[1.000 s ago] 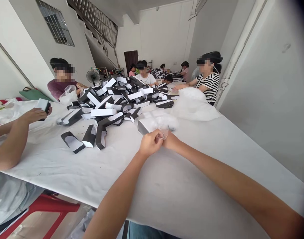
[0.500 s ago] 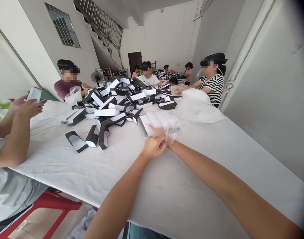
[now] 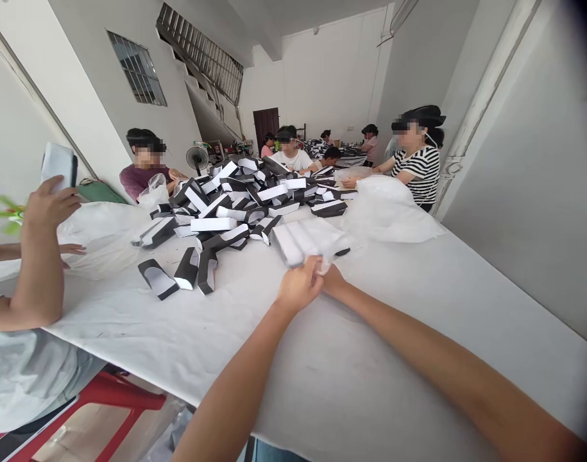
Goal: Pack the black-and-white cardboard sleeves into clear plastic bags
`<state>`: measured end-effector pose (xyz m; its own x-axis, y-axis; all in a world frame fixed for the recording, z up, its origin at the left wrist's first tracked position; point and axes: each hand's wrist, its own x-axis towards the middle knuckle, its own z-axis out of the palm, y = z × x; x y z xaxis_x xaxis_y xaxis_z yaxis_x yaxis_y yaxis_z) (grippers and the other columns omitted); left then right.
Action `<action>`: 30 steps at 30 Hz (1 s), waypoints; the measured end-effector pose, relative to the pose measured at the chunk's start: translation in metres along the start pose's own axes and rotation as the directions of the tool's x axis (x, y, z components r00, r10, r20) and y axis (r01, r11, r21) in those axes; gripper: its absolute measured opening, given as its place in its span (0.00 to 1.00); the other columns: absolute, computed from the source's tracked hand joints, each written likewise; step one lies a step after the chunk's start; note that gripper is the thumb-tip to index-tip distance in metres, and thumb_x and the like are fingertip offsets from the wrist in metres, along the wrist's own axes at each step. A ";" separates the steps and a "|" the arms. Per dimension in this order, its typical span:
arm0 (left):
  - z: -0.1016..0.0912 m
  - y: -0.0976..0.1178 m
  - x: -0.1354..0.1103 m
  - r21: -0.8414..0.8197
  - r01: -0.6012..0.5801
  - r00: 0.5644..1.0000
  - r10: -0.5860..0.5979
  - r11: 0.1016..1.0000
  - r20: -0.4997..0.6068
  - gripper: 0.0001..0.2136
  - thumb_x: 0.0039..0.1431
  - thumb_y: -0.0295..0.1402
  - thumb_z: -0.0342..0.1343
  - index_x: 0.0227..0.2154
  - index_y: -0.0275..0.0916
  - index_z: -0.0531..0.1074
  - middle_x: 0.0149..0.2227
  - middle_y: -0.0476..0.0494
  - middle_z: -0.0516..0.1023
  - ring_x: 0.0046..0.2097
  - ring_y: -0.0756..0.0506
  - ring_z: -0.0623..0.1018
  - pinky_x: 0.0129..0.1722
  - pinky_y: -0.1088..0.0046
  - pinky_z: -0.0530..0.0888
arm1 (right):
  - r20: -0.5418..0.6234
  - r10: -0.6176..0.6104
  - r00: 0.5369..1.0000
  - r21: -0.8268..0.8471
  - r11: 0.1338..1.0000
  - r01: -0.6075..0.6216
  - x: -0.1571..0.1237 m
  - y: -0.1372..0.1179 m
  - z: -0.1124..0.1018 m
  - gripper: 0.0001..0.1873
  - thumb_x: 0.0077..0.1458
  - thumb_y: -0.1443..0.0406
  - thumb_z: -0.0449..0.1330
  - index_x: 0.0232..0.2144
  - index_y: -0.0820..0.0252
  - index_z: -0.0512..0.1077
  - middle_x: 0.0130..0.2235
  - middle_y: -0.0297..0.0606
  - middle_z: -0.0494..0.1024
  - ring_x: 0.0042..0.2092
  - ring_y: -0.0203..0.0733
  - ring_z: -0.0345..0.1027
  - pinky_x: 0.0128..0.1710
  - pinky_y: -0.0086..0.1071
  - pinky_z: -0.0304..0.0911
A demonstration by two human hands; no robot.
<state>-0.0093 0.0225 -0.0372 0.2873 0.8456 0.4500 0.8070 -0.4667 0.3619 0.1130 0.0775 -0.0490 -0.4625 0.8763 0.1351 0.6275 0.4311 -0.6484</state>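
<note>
My left hand (image 3: 299, 287) and my right hand (image 3: 332, 280) meet over the white table (image 3: 351, 359), both closed on a small clear plastic bag (image 3: 326, 263). Just beyond them lies a stack of white boxes in clear plastic (image 3: 306, 239). Further back a big heap of black-and-white cartons (image 3: 240, 199) covers the table's middle. Three cartons (image 3: 180, 274) lie apart at the heap's near edge.
A person at my left holds up a white box (image 3: 57, 165) in one hand. A white plastic bag pile (image 3: 387, 212) sits at the right. Other people sit around the far end of the table. A red stool (image 3: 115, 401) stands below the table edge.
My hands stayed together on the clear bag, now bunched smaller between them. The person at my left raised the white box higher. The view has shifted a little.
</note>
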 end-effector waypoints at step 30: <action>0.015 -0.008 -0.004 -0.111 -0.203 0.958 0.221 0.973 0.183 0.20 0.54 0.20 0.45 0.45 0.43 0.73 0.42 0.46 0.78 0.41 0.46 0.77 0.40 0.73 0.72 | -0.220 -0.467 0.857 -0.623 0.743 0.245 -0.030 0.068 -0.052 0.11 0.57 0.66 0.54 0.40 0.59 0.73 0.62 0.47 0.61 0.64 0.57 0.48 0.61 0.51 0.44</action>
<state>-0.0098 0.0265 -0.0544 0.5478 0.7544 0.3617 0.6693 -0.6546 0.3514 0.2020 0.0915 -0.0577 -0.5514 0.5967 0.5831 0.7431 0.6689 0.0182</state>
